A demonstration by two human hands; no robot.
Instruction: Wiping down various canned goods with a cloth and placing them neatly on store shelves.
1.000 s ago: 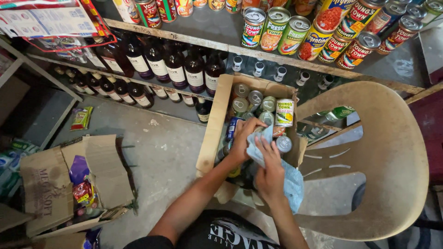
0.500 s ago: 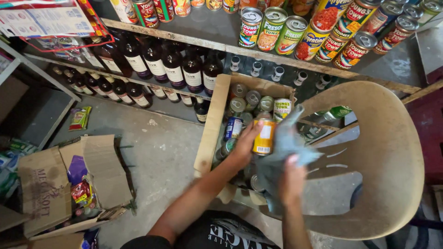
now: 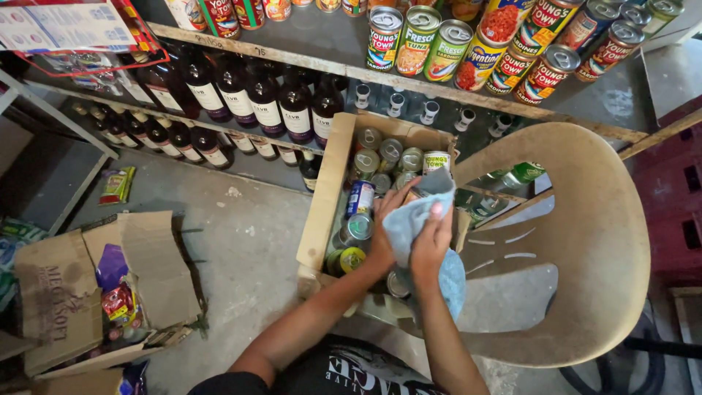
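Wrapping a light blue cloth (image 3: pixel 417 219) around something held over the open cardboard box (image 3: pixel 325 197), you had both hands meeting above the box's right half. Your right hand (image 3: pixel 431 245) lay on top, its fingers (image 3: pixel 437 212) closed down on the cloth and pressing it inward. Your left hand (image 3: pixel 385 227) came in from beneath and behind, fingers curled against the cloth's left side; what sat inside the folds I could not tell, since the cloth hid it. A tail of cloth hung below your right wrist, over the seat of the beige plastic chair (image 3: pixel 578 241).

That box rested on the chair's front edge and held tin cans (image 3: pixel 387 157) standing upright, lids showing, toward its far end. A blue-labelled can (image 3: pixel 360 197) lay on its side just beside your left hand, and a yellow-topped can (image 3: pixel 351 257) sat near the box's near corner.

Beyond the box, dark bottles (image 3: pixel 270 110) lined a low shelf, and more labelled cans (image 3: pixel 468 51) stood along the upper shelf's edge. On the floor, well apart to the left, lay a torn carton (image 3: pixel 88 285) with packets spilling from it.
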